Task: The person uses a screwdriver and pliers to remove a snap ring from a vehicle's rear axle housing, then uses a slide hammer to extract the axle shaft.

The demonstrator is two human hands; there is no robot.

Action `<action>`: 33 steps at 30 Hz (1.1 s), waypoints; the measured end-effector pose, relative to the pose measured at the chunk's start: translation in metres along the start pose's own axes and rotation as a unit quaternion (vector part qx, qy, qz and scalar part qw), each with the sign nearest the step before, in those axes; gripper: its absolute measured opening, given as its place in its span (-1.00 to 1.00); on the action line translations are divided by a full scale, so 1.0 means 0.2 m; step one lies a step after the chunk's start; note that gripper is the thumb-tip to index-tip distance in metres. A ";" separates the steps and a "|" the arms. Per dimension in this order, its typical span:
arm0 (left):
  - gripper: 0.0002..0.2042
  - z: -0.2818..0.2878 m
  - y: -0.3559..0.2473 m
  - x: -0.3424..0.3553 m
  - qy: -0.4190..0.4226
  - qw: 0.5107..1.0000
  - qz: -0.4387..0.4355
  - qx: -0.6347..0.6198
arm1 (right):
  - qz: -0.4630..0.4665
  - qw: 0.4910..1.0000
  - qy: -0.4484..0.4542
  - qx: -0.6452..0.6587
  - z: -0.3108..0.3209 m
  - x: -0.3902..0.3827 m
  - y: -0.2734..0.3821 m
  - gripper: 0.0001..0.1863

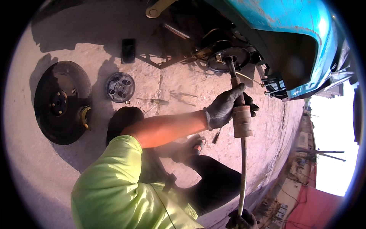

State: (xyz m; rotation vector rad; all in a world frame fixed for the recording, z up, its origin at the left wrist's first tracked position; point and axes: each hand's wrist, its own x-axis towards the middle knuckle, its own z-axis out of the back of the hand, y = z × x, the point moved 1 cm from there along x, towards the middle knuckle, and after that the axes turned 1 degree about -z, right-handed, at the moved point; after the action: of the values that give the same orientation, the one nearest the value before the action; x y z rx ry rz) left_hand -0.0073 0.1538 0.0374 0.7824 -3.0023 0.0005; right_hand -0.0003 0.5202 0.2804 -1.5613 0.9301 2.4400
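Observation:
A slide hammer point(243, 164), a long steel rod with a thick cylindrical weight, runs from a round wheel-brake assembly point(240, 57) down to the lower edge. My left hand point(224, 108), in a dark glove, is closed around the tool just above the thick part of the weight. Lower down, my right hand point(242, 220), also gloved, grips the rod's near end. The tool's far end meets the centre of the brake assembly, which sits under a blue vehicle body point(282, 17); how it is fastened there is hard to see.
A tyred wheel point(49, 87) lies at left with a curved brake shoe point(84, 117) on it. Beside it rest a round metal drum point(110, 78) and a dark flat rectangular object point(128, 50). A screwdriver point(159, 102) and pliers point(183, 95) lie on the concrete ground.

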 end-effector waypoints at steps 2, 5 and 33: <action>-0.48 -0.01 0.00 0.00 -0.011 1.000 -0.004 0.003 | 0.000 0.995 -0.086 -0.040 -0.06 -0.04 -0.03 -0.64; -0.46 0.01 0.05 0.04 -0.004 1.000 -0.019 0.018 | 0.025 0.962 -0.205 -0.181 -0.17 -0.02 0.03 -0.62; -0.41 0.01 -0.02 0.04 0.005 0.999 0.013 0.039 | 0.011 0.982 -0.093 0.162 0.15 -0.08 -0.23 -0.61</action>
State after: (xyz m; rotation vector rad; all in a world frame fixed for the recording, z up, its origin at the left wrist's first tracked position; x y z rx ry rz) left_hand -0.0118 0.1459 0.0355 0.7472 -3.0183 0.1227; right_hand 0.0010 0.5766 0.2819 -1.1978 1.2371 2.2565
